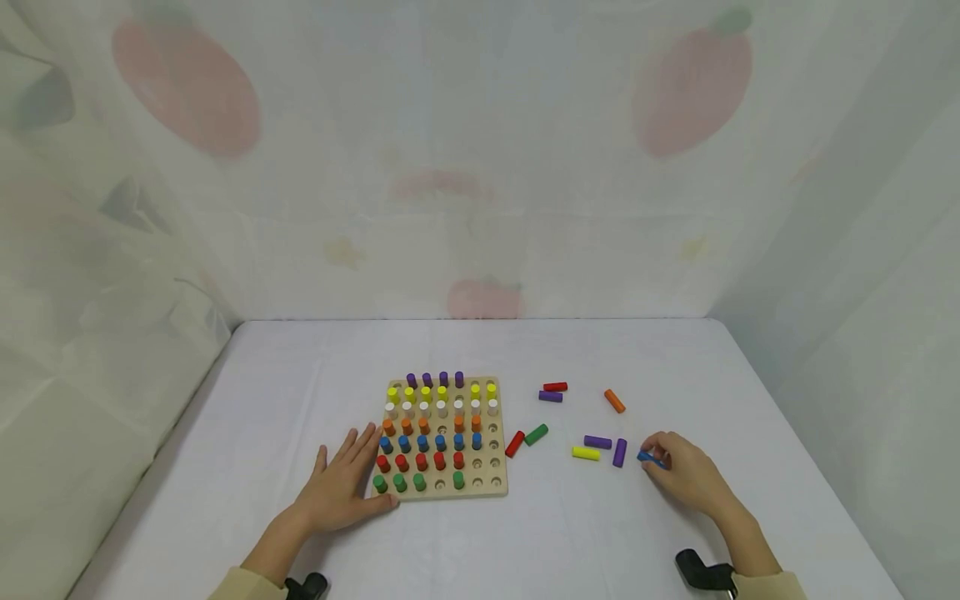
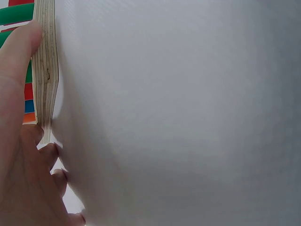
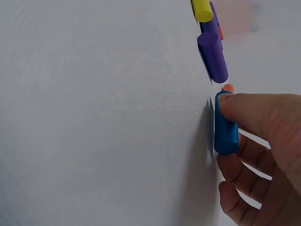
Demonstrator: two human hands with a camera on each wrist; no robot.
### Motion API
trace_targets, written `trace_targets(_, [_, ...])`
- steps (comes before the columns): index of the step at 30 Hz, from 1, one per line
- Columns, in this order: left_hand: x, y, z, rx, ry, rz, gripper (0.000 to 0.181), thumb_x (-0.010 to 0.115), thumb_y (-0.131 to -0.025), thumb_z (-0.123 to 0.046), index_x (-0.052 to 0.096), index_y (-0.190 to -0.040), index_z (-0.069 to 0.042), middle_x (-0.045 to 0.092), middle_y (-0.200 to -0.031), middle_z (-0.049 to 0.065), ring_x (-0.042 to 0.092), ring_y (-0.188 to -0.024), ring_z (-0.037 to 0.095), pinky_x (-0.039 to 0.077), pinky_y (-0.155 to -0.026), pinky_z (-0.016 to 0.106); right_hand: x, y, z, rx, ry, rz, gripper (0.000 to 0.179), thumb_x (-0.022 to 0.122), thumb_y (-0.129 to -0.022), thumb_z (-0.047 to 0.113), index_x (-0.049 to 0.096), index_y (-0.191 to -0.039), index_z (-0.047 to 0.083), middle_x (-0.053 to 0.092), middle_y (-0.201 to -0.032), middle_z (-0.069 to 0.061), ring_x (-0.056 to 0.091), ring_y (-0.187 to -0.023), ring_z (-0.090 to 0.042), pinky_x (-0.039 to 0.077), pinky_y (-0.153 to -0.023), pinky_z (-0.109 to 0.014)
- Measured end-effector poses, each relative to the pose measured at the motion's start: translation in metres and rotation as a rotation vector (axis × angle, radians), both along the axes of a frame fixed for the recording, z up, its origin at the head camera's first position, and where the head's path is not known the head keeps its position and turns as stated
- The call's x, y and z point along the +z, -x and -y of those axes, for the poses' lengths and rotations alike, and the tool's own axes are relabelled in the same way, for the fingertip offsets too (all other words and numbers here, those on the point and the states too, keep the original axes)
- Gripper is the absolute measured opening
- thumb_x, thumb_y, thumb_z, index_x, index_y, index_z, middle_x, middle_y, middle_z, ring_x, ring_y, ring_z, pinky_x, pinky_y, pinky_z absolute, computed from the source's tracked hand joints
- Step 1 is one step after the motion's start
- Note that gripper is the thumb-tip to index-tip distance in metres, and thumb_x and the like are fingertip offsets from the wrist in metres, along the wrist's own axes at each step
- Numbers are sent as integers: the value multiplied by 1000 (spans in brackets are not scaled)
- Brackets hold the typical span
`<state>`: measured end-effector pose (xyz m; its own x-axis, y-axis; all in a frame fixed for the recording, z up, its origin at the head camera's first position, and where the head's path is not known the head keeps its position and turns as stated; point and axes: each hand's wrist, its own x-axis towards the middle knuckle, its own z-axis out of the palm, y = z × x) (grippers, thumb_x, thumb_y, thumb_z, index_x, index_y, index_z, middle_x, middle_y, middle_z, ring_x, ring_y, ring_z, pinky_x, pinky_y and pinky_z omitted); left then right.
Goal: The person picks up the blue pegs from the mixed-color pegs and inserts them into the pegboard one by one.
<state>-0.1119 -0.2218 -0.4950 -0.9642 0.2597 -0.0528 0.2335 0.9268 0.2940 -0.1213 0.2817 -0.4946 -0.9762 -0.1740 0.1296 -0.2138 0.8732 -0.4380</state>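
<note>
Between thumb and fingers, my right hand (image 1: pixel 692 477) pinches a blue peg (image 3: pixel 226 125), low over the white table at the right. My left hand (image 1: pixel 337 492) lies with fingers spread at the near left corner of a wooden pegboard (image 1: pixel 483 490). Its thumb (image 2: pixel 19 52) touches the board's edge in the left wrist view. Rows of purple, yellow, white, orange, blue, red and green pegs stand upright in the board, and several holes toward the right side are bare.
Loose pegs lie between the board and my right hand: a green peg (image 1: pixel 536 434), a yellow peg (image 1: pixel 586 453), an orange peg (image 1: pixel 614 401), a red peg (image 1: pixel 514 443), another red peg (image 1: pixel 555 387) and several purple ones, including one purple peg (image 1: pixel 619 452) nearest that hand.
</note>
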Motion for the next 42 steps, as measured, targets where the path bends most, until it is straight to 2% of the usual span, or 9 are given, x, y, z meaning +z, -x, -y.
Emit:
trace_targets(5, [0,0,0,-2,-8,2,103,49,-60,-77,19,-140,-18,19,-145,3,15,-131,32,5,-95,65,2,4,0,13,-1,-39,19,68,-71,12,60,-89,11,48,-71,8,42,-62,-7,38,-50,-17])
trace_targets(14, [-3,2,1,-1,-3,-5,103,48,-60,-77,19,-140,-19,18,-145,3,15,-131,32,5,-95,66,11,16,14,29,-34,-60,21,68,-74,16,59,-93,14,53,-78,8,44,-66,-7,41,-53,-18])
trace_targets(25, [0,1,1,2,-2,0,103,49,-60,-77,20,-140,-18,19,-145,3,15,-131,32,5,-95,66,22,30,45,115,19,-45,20,68,-74,16,59,-92,16,57,-78,10,46,-64,-6,40,-52,-16])
trace_targets(33, [-1,2,1,1,-1,5,104,49,-59,-77,20,-140,-18,19,-145,3,15,-131,32,5,-95,66,29,36,72,160,76,-17,25,67,-76,16,59,-99,15,59,-80,10,50,-68,-5,44,-54,-15])
trace_targets(42, [-3,1,1,5,3,14,104,47,-59,-79,20,-140,-19,18,-145,3,15,-131,32,5,-94,66,21,43,103,247,143,-117,26,67,-75,12,58,-99,17,61,-86,10,55,-71,-2,51,-63,-22])
